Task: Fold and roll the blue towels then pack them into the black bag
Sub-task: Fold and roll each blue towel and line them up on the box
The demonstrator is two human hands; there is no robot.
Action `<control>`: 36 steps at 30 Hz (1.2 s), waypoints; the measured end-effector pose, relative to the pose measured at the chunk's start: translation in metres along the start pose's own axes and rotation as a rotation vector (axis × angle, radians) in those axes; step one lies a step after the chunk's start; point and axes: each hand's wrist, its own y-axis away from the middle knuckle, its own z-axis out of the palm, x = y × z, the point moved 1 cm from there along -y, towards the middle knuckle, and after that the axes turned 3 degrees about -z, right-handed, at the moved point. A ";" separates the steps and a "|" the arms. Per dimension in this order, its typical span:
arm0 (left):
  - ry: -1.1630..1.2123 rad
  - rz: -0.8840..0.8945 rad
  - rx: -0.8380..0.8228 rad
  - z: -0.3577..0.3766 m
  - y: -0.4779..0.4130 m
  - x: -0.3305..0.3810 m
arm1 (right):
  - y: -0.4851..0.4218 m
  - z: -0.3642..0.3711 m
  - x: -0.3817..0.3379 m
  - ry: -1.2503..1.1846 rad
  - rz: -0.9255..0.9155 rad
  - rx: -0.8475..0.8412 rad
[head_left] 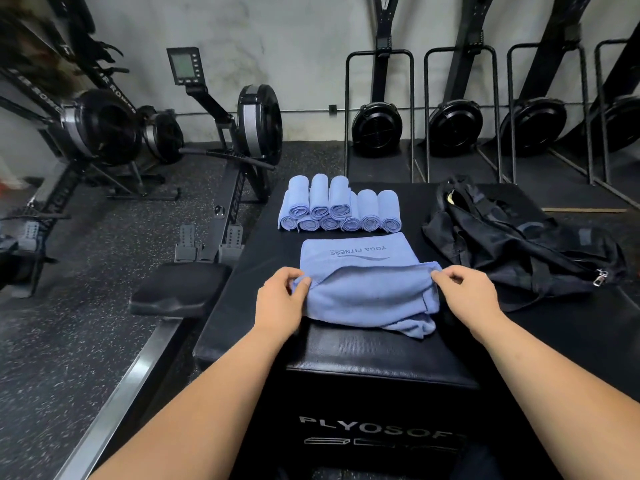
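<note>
1. Head view: the left hand (281, 299) pinches the left end of a blue towel (367, 296) between thumb and curled fingers. The right hand (467, 292) pinches the right end of the same folded edge.
2. The towel lies partly folded on a black padded box (381, 368), its printed far half flat.
3. Rolled towels (339, 206) sit just beyond it, stacked in two layers.
4. The black bag (519, 251) lies slumped to the right on the box, near the towel but apart from it.
5. A rowing machine (242, 133) stands on the floor at left.
</note>
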 end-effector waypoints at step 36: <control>-0.347 0.234 -0.119 0.006 0.023 -0.019 | 0.051 0.009 0.016 0.423 -0.182 -0.046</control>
